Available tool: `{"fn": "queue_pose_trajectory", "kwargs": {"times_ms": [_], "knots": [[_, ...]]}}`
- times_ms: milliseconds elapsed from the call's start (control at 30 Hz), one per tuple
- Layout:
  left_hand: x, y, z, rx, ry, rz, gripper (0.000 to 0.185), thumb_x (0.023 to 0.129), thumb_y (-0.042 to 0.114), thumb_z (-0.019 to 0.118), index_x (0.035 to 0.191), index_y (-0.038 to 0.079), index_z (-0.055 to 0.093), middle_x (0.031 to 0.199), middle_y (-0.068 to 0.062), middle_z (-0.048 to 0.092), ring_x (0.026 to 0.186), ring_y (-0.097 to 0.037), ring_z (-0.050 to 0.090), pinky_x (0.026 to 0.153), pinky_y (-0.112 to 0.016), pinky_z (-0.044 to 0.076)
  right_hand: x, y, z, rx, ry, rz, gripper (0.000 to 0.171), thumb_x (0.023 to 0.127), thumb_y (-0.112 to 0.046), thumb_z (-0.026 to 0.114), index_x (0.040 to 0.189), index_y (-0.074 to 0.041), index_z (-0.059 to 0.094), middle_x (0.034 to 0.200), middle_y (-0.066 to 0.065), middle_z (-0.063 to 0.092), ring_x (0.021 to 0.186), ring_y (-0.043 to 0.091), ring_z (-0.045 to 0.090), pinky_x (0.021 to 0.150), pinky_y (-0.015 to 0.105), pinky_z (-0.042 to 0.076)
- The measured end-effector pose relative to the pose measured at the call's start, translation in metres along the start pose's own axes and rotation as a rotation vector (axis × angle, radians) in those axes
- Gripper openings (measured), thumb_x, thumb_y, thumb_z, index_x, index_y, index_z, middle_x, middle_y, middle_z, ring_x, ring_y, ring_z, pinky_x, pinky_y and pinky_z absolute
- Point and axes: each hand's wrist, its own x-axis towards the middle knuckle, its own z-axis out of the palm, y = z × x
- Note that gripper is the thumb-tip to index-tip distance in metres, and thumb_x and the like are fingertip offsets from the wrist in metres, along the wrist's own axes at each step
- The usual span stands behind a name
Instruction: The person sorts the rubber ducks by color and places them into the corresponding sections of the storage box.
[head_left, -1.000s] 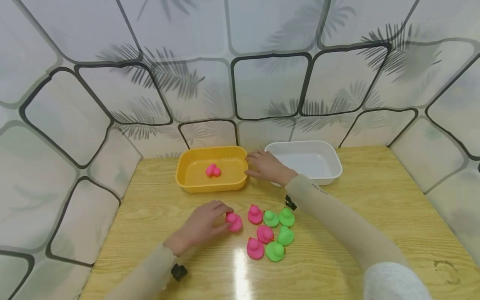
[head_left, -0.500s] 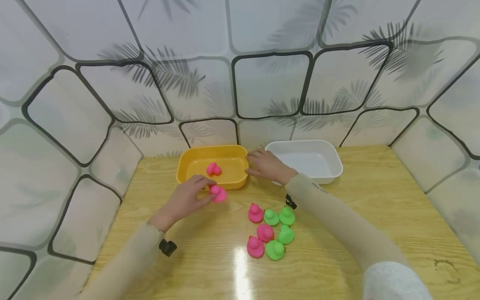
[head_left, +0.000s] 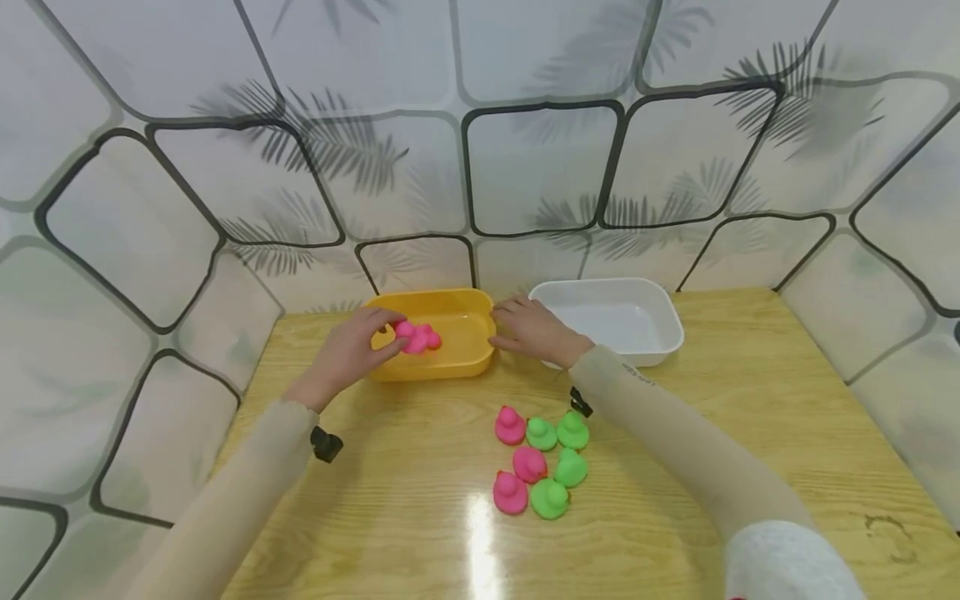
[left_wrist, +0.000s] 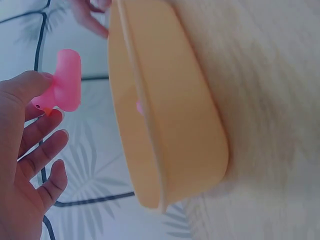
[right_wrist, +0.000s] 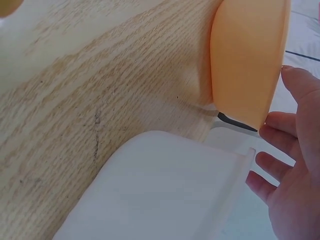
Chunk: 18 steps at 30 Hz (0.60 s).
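Beige sleeve [head_left: 232,500] runs up my left forearm toward one o'clock, twelve being the patterned wall [head_left: 540,167]. At its end my left hand [head_left: 337,358] reaches over the nine o'clock end of the yellow tray [head_left: 467,331]. Between thumb and forefinger I pinch a pink duck [left_wrist: 69,82], its orange beak near my fingertips; the other fingers are loosely bent. From the left wrist I see this duck held above the rim, apart from the pink piece below. Seen from my head, more pink [head_left: 432,340] shows inside the tray at the held duck's three o'clock, but the shapes overlap and I cannot tell how many ducks lie there.

On the wooden table [head_left: 390,500], between four and five o'clock from the yellow tray, three pink ducks [head_left: 510,493] sit at the nine o'clock side of a close cluster. Above them my right hand [head_left: 542,335] touches the yellow tray's three o'clock end with thumb and fingertips, fingers relaxed, not wrapped round it. Four green ducks [head_left: 550,500] fill the cluster's three o'clock side. At my right hand's three o'clock stands the white tray [head_left: 630,325], near the wall.
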Motion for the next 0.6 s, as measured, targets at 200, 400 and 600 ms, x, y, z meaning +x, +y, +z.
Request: {"fn": "queue_pose_trajectory", "kwargs": {"times_ms": [200, 400, 600], "knots": [[0.015, -0.016, -0.008, 0.005, -0.028, -0.068, 0.034, 0.098, 0.022, 0.076, 0.122, 0.000, 0.069, 0.115, -0.018, 0.069, 0.101, -0.036, 0.061, 0.087, -0.051, 0.054, -0.001, -0.001, -0.001, 0.004, 0.007, -0.007, 0.053, 0.105, -0.036, 0.062, 0.141, 0.003, 0.059, 0.147, 0.019, 0.057, 0.137, 0.038, 0.047, 0.114, 0.055, 0.040], [0.025, -0.029, -0.012, 0.025, -0.052, -0.110, 0.035, 0.099, 0.022, 0.074, 0.124, -0.002, 0.069, 0.117, -0.021, 0.068, 0.103, -0.038, 0.061, 0.091, -0.053, 0.052, -0.002, -0.002, -0.003, 0.004, 0.008, -0.010, 0.053, 0.105, -0.035, 0.062, 0.141, 0.003, 0.059, 0.147, 0.019, 0.057, 0.137, 0.039, 0.048, 0.113, 0.055, 0.040], [0.032, -0.040, -0.011, 0.046, -0.089, -0.147, 0.035, 0.100, 0.022, 0.071, 0.125, -0.002, 0.068, 0.116, -0.022, 0.069, 0.107, -0.039, 0.062, 0.095, -0.055, 0.051, -0.002, -0.002, -0.002, 0.010, -0.001, -0.002, 0.053, 0.105, -0.036, 0.062, 0.142, 0.003, 0.059, 0.147, 0.019, 0.057, 0.138, 0.039, 0.047, 0.115, 0.055, 0.039]]}}
